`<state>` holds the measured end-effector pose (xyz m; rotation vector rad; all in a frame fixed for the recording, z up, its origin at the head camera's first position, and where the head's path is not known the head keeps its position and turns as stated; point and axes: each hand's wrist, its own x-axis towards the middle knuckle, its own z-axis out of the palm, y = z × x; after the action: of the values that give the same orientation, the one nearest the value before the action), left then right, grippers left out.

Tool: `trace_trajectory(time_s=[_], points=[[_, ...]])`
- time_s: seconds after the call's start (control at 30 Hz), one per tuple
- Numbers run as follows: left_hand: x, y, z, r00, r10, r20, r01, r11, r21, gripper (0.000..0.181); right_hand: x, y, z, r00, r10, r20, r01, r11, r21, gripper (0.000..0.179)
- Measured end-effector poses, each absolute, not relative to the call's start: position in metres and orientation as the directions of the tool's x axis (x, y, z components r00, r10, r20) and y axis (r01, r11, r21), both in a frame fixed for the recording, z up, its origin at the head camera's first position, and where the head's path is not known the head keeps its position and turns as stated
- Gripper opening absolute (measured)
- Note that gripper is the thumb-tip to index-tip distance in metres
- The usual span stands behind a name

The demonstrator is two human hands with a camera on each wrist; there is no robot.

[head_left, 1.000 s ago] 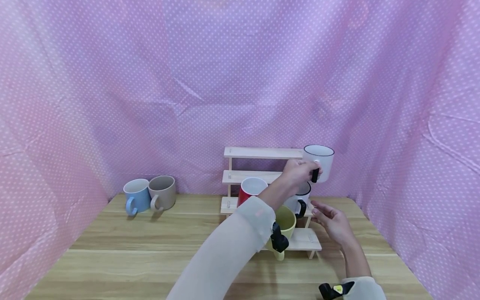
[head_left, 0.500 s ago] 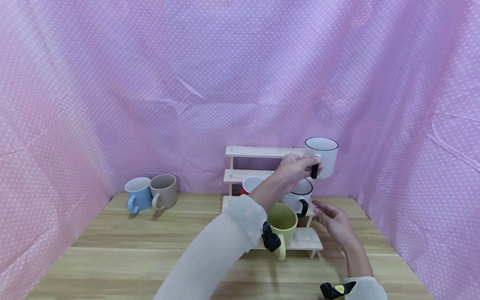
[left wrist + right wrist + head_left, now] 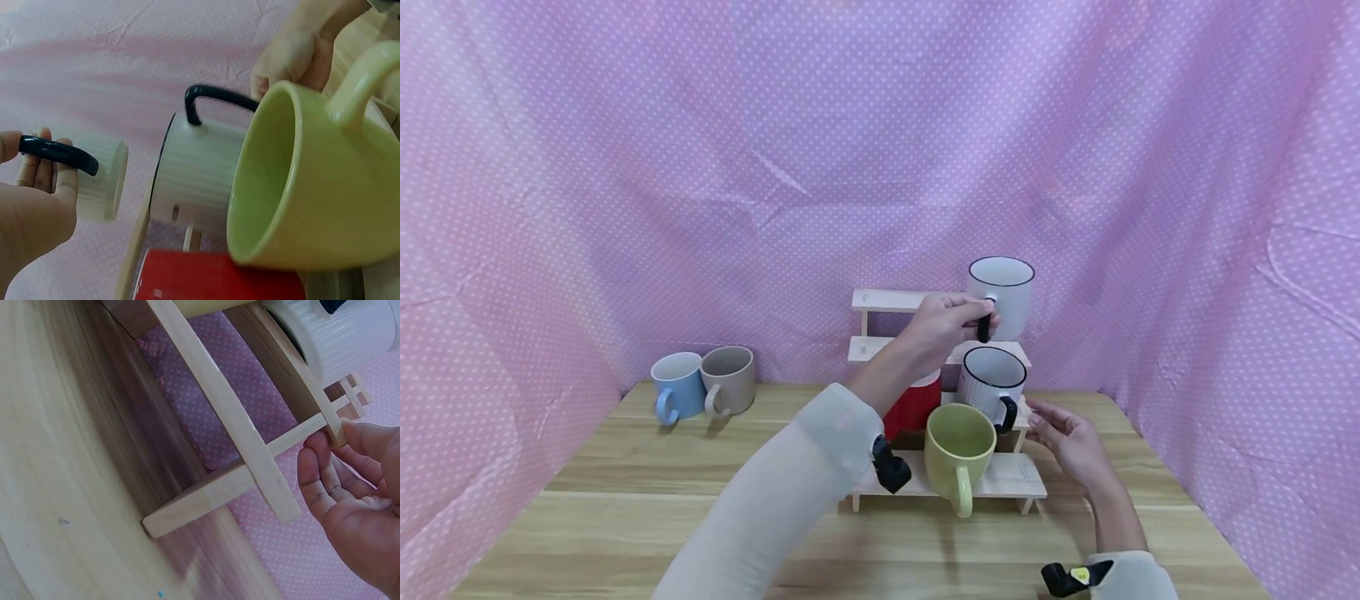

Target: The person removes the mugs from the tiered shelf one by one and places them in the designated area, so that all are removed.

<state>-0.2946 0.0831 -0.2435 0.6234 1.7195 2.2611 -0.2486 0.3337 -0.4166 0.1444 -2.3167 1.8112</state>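
My left hand point(image 3: 942, 327) grips the black handle of a white mug point(image 3: 1013, 307) with a black rim, holding it upright in the air over the upper right of a stepped wooden rack point(image 3: 1019, 477). Another white mug point(image 3: 981, 398) with a black handle stands on the rack's second step from the bottom. Beside it is a red mug point(image 3: 916, 407), partly hidden by my left arm. A yellow-green mug point(image 3: 955, 450) sits on the lowest step, handle toward me. In the right wrist view my right hand point(image 3: 369, 494) pinches the end of a shelf board point(image 3: 334, 425).
A light blue mug point(image 3: 679, 390) and a grey-beige mug point(image 3: 732, 385) stand side by side at the back left of the wooden table point(image 3: 700, 517). Pink dotted cloth point(image 3: 820, 150) hangs behind and on both sides.
My left hand has carried the white mug slightly up, then left, over the rack, uncovering more of the mugs below. The right hand keeps its place at the rack's side.
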Motion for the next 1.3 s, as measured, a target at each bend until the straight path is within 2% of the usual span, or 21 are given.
trace_trajectory(time_s=[0.2, 0.43, 0.63, 0.83, 1.1, 1.3], points=[[-0.298, 0.056, -0.242, -0.896, 0.407, 0.177, 0.06, -0.283, 0.957, 0.022, -0.249, 0.334, -0.417, -0.976, 0.048, 0.211, -0.191, 0.261, -0.946, 0.046], [-0.301, 0.025, -0.243, -0.903, 0.366, 0.226, 0.109, -0.314, 0.943, 0.012, -0.251, 0.334, -0.418, -0.976, 0.045, 0.214, -0.196, 0.247, -0.949, 0.047], [-0.301, -0.001, -0.242, -0.905, 0.347, 0.244, 0.137, -0.305, 0.942, 0.013, -0.25, 0.334, -0.418, -0.976, 0.046, 0.213, -0.196, 0.233, -0.952, 0.047], [-0.301, -0.029, -0.241, -0.914, 0.321, 0.25, 0.157, -0.289, 0.944, 0.014, -0.249, 0.335, -0.418, -0.977, 0.043, 0.209, -0.195, 0.22, -0.956, 0.048], [-0.3, -0.068, -0.243, -0.929, 0.303, 0.213, 0.114, -0.313, 0.943, 0.02, -0.25, 0.336, -0.418, -0.978, 0.039, 0.207, -0.193, 0.227, -0.954, 0.048], [-0.3, -0.096, -0.25, -0.938, 0.271, 0.214, 0.122, -0.32, 0.94, 0.025, -0.25, 0.335, -0.419, -0.978, 0.031, 0.208, -0.199, 0.186, -0.962, 0.051]])
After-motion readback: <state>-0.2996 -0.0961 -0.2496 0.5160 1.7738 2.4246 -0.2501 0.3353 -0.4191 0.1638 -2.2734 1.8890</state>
